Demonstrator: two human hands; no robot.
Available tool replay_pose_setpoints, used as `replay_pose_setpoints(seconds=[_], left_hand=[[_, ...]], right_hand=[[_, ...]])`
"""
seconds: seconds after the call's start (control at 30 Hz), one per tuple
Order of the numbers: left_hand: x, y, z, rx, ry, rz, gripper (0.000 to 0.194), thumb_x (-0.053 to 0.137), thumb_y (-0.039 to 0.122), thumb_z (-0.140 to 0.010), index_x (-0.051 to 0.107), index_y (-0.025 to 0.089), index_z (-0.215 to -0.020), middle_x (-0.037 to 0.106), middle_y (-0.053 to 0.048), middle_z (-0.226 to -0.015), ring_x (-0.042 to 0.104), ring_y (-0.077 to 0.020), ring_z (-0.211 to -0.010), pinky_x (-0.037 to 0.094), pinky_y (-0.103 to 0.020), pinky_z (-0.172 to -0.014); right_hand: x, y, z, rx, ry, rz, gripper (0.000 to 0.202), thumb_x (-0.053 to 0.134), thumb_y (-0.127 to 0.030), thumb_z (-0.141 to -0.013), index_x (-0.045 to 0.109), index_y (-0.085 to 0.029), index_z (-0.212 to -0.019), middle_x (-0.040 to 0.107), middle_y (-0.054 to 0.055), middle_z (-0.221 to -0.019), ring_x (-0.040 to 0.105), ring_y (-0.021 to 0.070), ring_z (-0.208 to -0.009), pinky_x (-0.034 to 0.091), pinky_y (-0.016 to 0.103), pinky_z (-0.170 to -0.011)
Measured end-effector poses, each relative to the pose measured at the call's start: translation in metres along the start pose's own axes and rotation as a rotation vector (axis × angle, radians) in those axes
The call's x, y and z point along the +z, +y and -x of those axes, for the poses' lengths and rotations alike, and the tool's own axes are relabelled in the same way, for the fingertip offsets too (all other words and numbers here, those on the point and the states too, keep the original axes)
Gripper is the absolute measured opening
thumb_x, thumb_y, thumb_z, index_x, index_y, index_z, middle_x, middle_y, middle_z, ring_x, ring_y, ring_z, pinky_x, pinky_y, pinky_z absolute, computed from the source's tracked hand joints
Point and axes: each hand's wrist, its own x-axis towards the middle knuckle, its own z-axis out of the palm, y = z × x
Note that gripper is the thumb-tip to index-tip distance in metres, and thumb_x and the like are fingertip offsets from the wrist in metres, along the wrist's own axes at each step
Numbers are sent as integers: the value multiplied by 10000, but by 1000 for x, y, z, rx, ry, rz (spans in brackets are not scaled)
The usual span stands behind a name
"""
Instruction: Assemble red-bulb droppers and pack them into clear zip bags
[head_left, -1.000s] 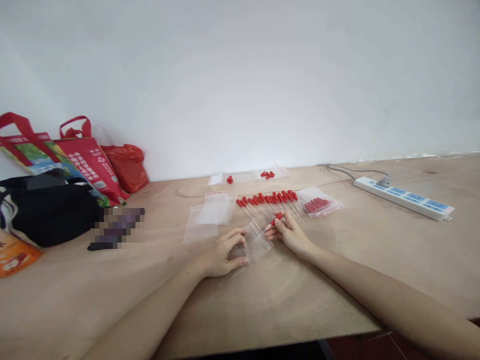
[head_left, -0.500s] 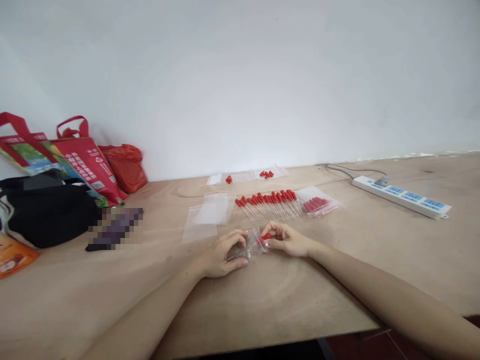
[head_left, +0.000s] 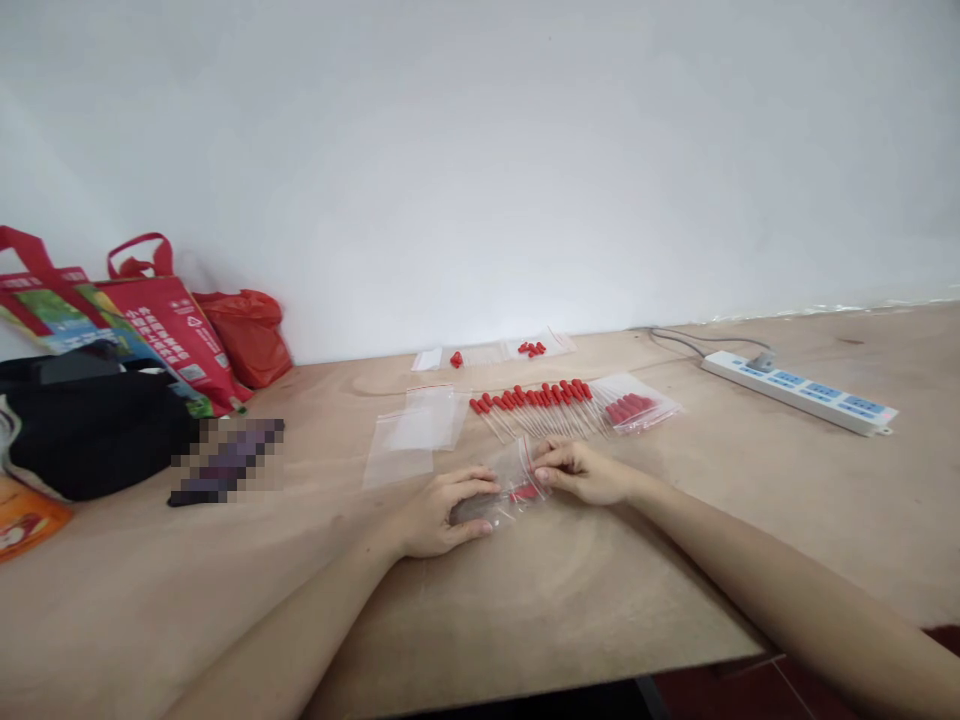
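A clear zip bag (head_left: pixel 504 505) lies between my hands near the table's front, with a red-headed piece (head_left: pixel 523 493) inside it. My left hand (head_left: pixel 450 510) is curled round the bag's left end, thumb and fingers on the plastic. At the bag's open right end, my right hand (head_left: pixel 574 472) pinches the edge near the red zip line. Beyond my hands lies a row of red-tipped sticks (head_left: pixel 532 397). To its right is a filled bag (head_left: pixel 634 405) of red-tipped pieces; to its left are flat clear bags (head_left: pixel 401 443).
Small red pieces (head_left: pixel 532 349) lie on clear bags near the wall. A white power strip (head_left: pixel 802 390) with a grey cable is at the right. Shopping bags (head_left: pixel 169 330), a black cloth bag (head_left: pixel 97 430) and a blurred dark object (head_left: pixel 229 460) are at the left.
The red-headed piece, earlier at my right fingertips, now sits further inside the bag. My right hand has shifted slightly up and right, onto the bag's edge.
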Motion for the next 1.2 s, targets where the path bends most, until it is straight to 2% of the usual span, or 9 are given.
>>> replay_pose_setpoints(seconds=[0.13,0.2,0.37,0.47,0.6,0.77,0.9,1.03,1.2], left_hand=[[1,-2,0,-20,-36,-29,420,536,347,-776,494,241,-1180,419,-67,-1306,356,-210,-1217,279,-403,-1009],[2,-3,0,-19,-55,-39,418,525,352,-787,481,260,-1192,390,-58,-1329,314,-212,-1244,255,-420,-1020],[1,-4,-1,0,-95,-46,411,511,366,-802,458,296,-1203,360,-39,-1347,271,-207,-1266,166,-455,-1047],[0,-2,0,-11,-109,-48,394,477,360,-826,445,297,-1213,341,-39,-1354,265,-201,-1269,98,-478,-1054],[1,-2,0,-15,-112,-21,376,440,352,-847,446,286,-1217,335,-42,-1356,257,-209,-1271,104,-477,-1054],[2,-6,0,-36,-117,-40,440,483,368,-817,423,267,-1241,325,-45,-1366,233,-226,-1279,176,-450,-1050],[3,-7,-1,-30,-105,-48,485,479,373,-816,370,263,-1275,314,-40,-1374,223,-219,-1284,202,-435,-1046],[2,-4,-1,-16,-93,-42,533,487,364,-811,325,235,-1301,355,-53,-1352,270,-216,-1265,192,-431,-1052],[1,1,1,-65,-73,-40,603,503,349,-797,249,241,-1333,330,-57,-1366,268,-233,-1263,217,-443,-1038]], right_hand=[[-16,22,-13,304,336,193,143,491,-234,-755,586,-148,-692,593,29,-685,534,132,-641,403,240,-617],[-25,34,-24,455,449,341,81,508,-169,-715,571,-135,-752,616,56,-748,555,151,-694,399,245,-642],[-32,48,-48,738,405,561,266,480,-85,-692,512,-77,-956,615,159,-864,574,231,-827,393,282,-660],[-29,48,-57,774,400,561,301,465,-50,-682,486,-49,-983,602,195,-869,578,257,-841,393,302,-667],[-30,43,-55,772,413,549,399,426,-47,-699,404,-7,-1095,591,209,-878,575,269,-853,399,317,-676],[-26,26,-27,498,483,176,650,418,-111,-719,119,2,-1285,574,48,-660,579,202,-690,432,307,-664],[-4,12,-7,407,576,-308,690,432,-178,-725,58,-139,-1304,495,-41,-616,535,133,-495,449,272,-515],[15,7,-7,416,659,-592,652,516,-237,-694,154,-184,-1233,484,-70,-590,556,125,-505,477,279,-543],[25,7,-10,460,556,-837,341,569,-339,-674,424,-188,-943,539,-37,-616,568,112,-558,479,267,-576]])
